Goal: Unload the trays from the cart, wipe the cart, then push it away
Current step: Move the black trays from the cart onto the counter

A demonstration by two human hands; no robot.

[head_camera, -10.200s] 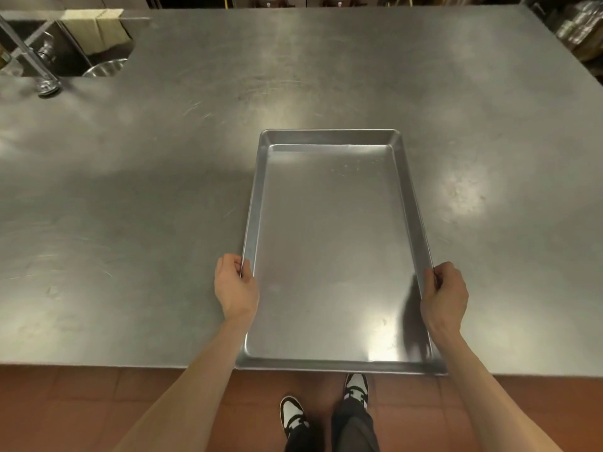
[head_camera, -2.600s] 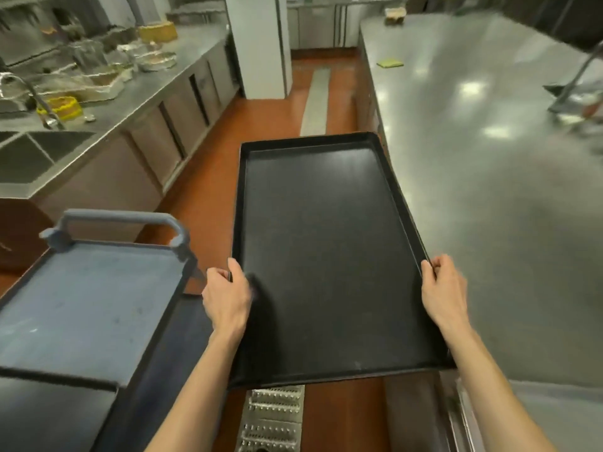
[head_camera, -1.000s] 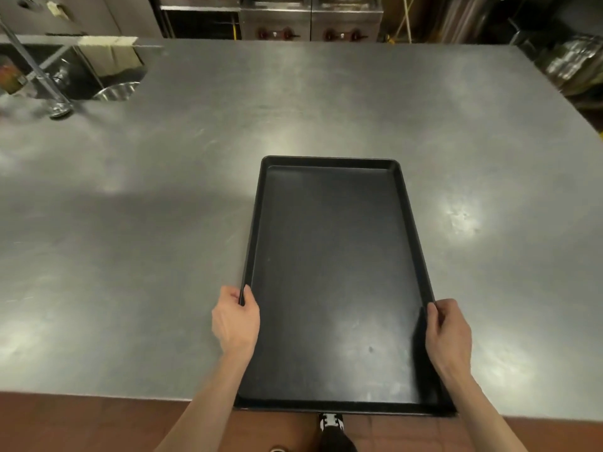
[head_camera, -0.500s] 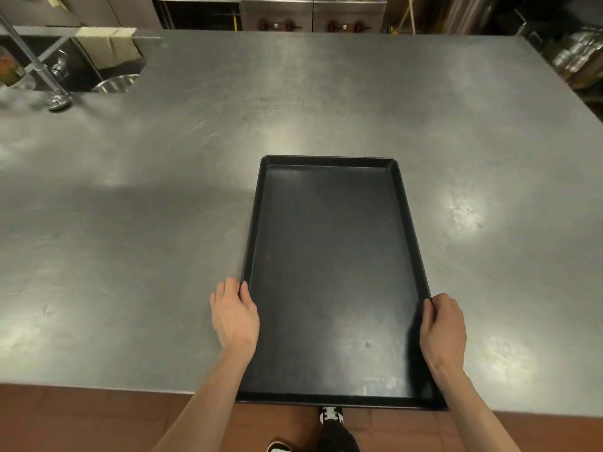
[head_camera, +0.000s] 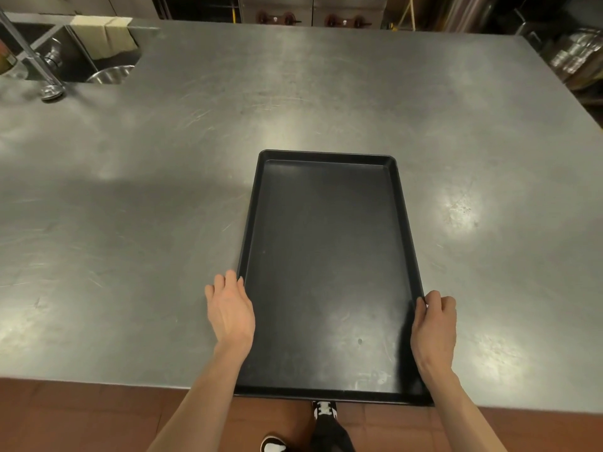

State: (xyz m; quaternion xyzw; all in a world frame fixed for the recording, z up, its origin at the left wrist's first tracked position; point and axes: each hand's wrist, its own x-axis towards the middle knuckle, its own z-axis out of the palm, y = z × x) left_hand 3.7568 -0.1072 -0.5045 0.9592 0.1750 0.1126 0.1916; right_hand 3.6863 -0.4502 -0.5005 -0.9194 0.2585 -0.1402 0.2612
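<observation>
A black rectangular tray (head_camera: 326, 272) lies flat on the steel table (head_camera: 130, 223), long side pointing away from me, its near end slightly over the table's front edge. My left hand (head_camera: 230, 309) rests flat on the table against the tray's left rim, fingers straight and holding nothing. On the right rim, my right hand (head_camera: 432, 327) is curled, thumb over the edge. The cart is out of view.
A sink (head_camera: 81, 60) with a metal bowl (head_camera: 111, 75) and a faucet base (head_camera: 49, 89) sits at the table's far left corner. Stoves stand beyond the far edge. Red tile floor and my shoes (head_camera: 323, 415) show below the front edge.
The black tray came from beside the cart and was set down on the table. My left hand has let go of its rim and opened flat beside it.
</observation>
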